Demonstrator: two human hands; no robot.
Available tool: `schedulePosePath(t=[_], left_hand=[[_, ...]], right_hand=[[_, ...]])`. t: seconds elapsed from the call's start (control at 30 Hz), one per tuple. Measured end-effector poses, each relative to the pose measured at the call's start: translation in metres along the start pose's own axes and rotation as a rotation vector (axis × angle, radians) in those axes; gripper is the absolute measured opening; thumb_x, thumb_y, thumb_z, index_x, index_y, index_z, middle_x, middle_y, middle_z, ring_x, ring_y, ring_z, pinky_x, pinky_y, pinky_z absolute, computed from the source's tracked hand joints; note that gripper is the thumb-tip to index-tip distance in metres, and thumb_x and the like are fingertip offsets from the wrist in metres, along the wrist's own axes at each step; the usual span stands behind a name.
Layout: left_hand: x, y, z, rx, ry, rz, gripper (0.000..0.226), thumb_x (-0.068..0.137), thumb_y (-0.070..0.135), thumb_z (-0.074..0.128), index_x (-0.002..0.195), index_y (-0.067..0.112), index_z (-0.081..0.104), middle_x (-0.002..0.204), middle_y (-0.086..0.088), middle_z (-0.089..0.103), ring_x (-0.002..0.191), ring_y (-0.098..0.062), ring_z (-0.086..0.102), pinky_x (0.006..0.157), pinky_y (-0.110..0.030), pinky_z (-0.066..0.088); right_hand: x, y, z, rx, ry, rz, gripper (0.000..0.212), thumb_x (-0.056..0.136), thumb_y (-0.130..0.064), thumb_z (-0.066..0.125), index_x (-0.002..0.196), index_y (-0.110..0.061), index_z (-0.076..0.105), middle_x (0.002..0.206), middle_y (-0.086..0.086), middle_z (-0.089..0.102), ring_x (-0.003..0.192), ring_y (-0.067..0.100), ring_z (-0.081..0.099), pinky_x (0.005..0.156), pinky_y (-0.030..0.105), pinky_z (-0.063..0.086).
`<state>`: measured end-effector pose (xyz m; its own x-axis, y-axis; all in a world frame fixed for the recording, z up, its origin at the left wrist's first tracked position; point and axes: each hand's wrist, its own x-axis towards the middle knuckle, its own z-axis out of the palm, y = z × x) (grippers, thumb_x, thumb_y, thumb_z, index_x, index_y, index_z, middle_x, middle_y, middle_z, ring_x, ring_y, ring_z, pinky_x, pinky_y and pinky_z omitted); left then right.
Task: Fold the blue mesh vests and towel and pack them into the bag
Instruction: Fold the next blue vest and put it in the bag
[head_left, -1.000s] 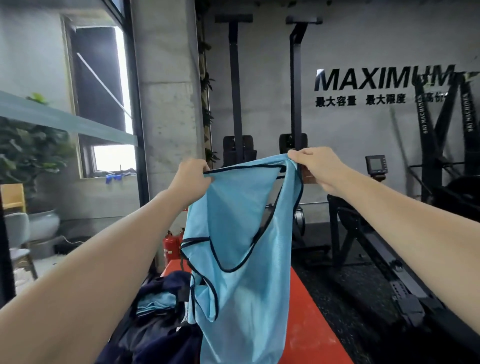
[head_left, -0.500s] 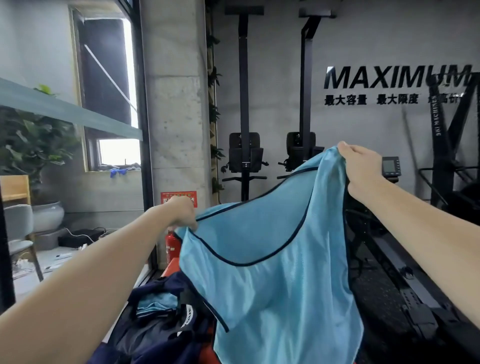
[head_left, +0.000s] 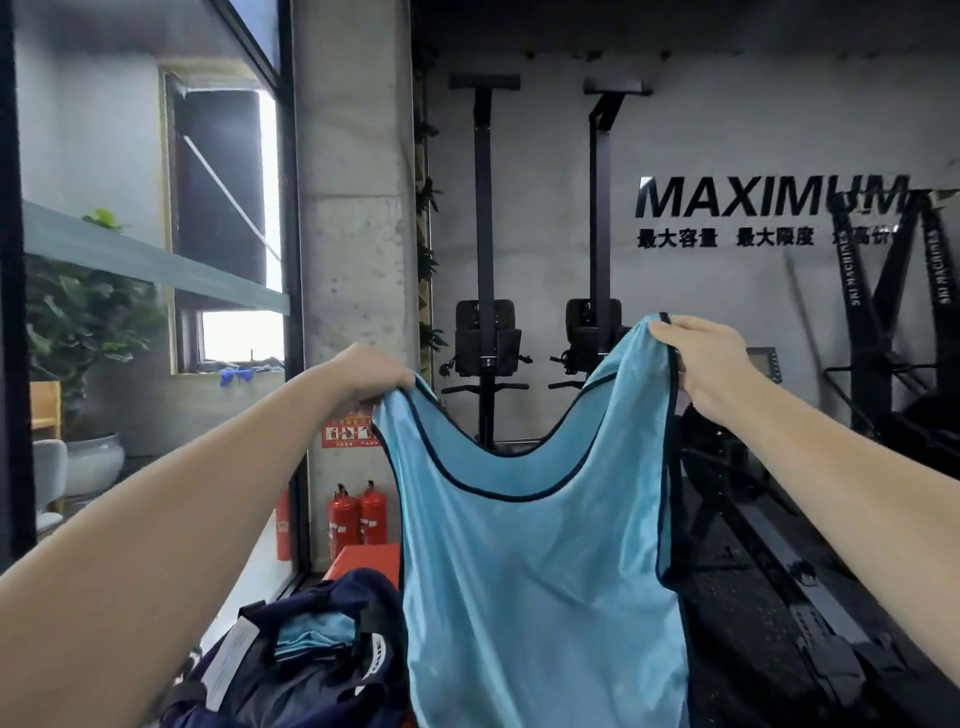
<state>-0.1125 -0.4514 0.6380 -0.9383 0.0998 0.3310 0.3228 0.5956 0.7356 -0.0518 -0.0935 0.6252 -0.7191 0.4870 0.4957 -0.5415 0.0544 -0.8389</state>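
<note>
A light blue mesh vest (head_left: 540, 561) with dark trim hangs spread out in front of me, its neckline facing me. My left hand (head_left: 371, 371) grips the left shoulder strap. My right hand (head_left: 711, 364) grips the right strap, a little higher. Below the left arm lies an open navy bag (head_left: 306, 670), with folded light blue fabric (head_left: 317, 631) inside it. The vest's lower part hides the bag's right side.
An orange-red box (head_left: 366, 561) stands behind the bag. Two red fire extinguishers (head_left: 358, 517) stand at the foot of a concrete pillar (head_left: 353, 260). Black gym machines (head_left: 488, 343) line the back wall and the right. A glass partition runs along the left.
My hands have moved apart and level, pulling the twisted vest open and flat by its shoulder straps. The camera has tilted, showing more of the bag and floor.
</note>
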Motion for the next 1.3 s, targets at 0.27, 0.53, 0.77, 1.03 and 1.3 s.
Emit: schedulePosePath(t=[0.27, 0.53, 0.77, 1.03, 1.3], left_hand=[[-0.012, 0.056, -0.016, -0.097, -0.193, -0.027, 0.008, 0.082, 0.004, 0.07, 0.088, 0.006, 0.066, 0.089, -0.012, 0.066, 0.079, -0.024, 0.064, 0.078, -0.031, 0.055], [0.07, 0.011, 0.029, -0.09, -0.197, -0.154, 0.02, 0.068, 0.001, 0.08, 0.078, 0.007, 0.064, 0.079, -0.01, 0.064, 0.072, -0.017, 0.058, 0.075, -0.027, 0.045], [0.16, -0.06, 0.118, -0.16, 0.079, -0.208, 0.012, 0.075, 0.005, 0.075, 0.082, 0.007, 0.065, 0.069, -0.007, 0.068, 0.058, -0.015, 0.065, 0.057, -0.025, 0.057], [0.214, -0.155, 0.231, 0.004, 0.224, -0.132, 0.014, 0.084, 0.011, 0.062, 0.092, 0.016, 0.072, 0.085, -0.001, 0.066, 0.077, -0.019, 0.06, 0.072, -0.023, 0.047], [0.133, -0.263, 0.311, 0.084, -0.045, -0.196, 0.032, 0.086, 0.016, 0.064, 0.118, 0.019, 0.069, 0.122, -0.002, 0.067, 0.099, -0.021, 0.066, 0.076, -0.014, 0.046]], right_hand=[[-0.001, -0.023, 0.006, -0.116, -0.151, -0.005, 0.026, 0.085, -0.011, 0.076, 0.11, -0.007, 0.069, 0.109, 0.011, 0.072, 0.103, 0.024, 0.068, 0.094, 0.041, 0.055], [0.038, 0.058, 0.023, -0.248, -0.195, 0.005, 0.014, 0.084, -0.008, 0.077, 0.088, -0.017, 0.066, 0.098, 0.006, 0.068, 0.089, 0.017, 0.062, 0.072, 0.03, 0.05], [0.092, 0.175, 0.036, -0.39, -0.304, 0.069, 0.017, 0.084, -0.008, 0.076, 0.098, -0.014, 0.07, 0.104, 0.005, 0.071, 0.096, 0.012, 0.065, 0.077, 0.017, 0.047], [0.124, 0.319, 0.056, -0.9, -0.506, 0.177, 0.072, 0.085, -0.029, 0.076, 0.146, -0.024, 0.037, 0.121, 0.005, 0.058, 0.103, 0.021, 0.059, 0.083, 0.026, 0.048], [0.042, 0.418, 0.036, -1.25, -0.697, 0.229, 0.056, 0.09, -0.023, 0.063, 0.141, -0.012, 0.042, 0.124, 0.021, 0.062, 0.108, 0.035, 0.062, 0.091, 0.039, 0.05]])
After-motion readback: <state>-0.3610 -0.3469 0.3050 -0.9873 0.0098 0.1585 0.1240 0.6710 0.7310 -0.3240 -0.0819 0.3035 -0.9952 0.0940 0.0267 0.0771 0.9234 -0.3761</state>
